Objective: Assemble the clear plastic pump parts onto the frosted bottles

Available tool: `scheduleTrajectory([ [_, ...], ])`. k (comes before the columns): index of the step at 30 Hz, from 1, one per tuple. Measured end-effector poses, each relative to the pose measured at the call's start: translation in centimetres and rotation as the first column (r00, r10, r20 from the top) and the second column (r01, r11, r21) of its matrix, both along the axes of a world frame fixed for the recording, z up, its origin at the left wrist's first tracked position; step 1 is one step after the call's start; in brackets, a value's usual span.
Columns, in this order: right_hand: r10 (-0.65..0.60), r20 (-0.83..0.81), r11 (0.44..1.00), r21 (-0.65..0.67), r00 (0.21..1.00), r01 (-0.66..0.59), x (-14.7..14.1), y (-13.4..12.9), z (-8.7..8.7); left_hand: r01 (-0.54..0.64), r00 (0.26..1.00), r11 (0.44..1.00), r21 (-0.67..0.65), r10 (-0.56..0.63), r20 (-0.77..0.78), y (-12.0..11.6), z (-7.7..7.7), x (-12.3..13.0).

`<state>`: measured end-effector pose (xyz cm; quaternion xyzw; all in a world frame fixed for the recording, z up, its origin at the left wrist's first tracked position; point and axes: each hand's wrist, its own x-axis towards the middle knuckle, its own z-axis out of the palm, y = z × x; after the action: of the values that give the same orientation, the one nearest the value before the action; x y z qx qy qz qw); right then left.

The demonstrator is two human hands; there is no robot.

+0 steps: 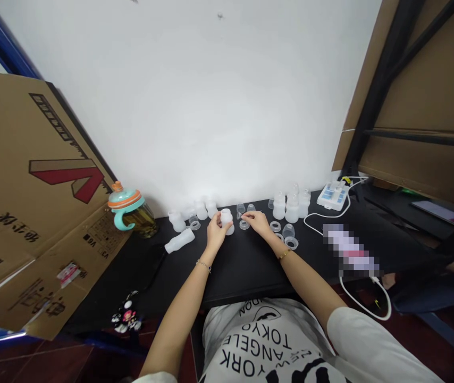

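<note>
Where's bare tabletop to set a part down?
Bare black tabletop shows between the left forearm and right forearm, and from the nearest translucent plastic ring to the pixelated block. Crowded: along the white wall, lined with white plastic bottles.

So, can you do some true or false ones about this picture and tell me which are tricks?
1. The left hand holds a white bottle. True.
2. The table is bright yellow. False: the table is black.
3. Another bottle lies on its side. True.
4. The jug stands near the table's right end. False: the jug stands on the left.
5. The shirt has words on it. True.
</note>
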<state>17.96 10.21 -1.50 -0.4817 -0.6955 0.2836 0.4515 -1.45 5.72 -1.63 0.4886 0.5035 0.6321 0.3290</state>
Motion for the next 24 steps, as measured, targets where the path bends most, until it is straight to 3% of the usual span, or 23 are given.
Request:
scheduleTrajectory([
  [8,-0.009,-0.258,0.99,-0.139,0.966,-0.028,0.0,0.5,-0.1,0.017,0.987,1.0,0.014,-0.019,0.158,0.4,-0.1,-0.1],
  [14,-0.031,-0.535,0.942,-0.298,0.844,-0.154,0.4,0.2,0.6,0.091,0.955,0.996,-0.024,-0.081,0.286,-0.1,0.6,-0.1],
  [20,-0.081,-0.681,0.899,-0.365,0.728,-0.242,0.8,-0.1,1.1,0.209,0.89,0.977,-0.039,-0.174,0.421,-0.4,1.2,-0.1],
  [24,-0.097,-0.701,0.89,-0.378,0.707,-0.253,0.8,-0.1,1.1,0.222,0.882,0.972,-0.072,-0.169,0.44,-0.3,1.1,-0.1],
])
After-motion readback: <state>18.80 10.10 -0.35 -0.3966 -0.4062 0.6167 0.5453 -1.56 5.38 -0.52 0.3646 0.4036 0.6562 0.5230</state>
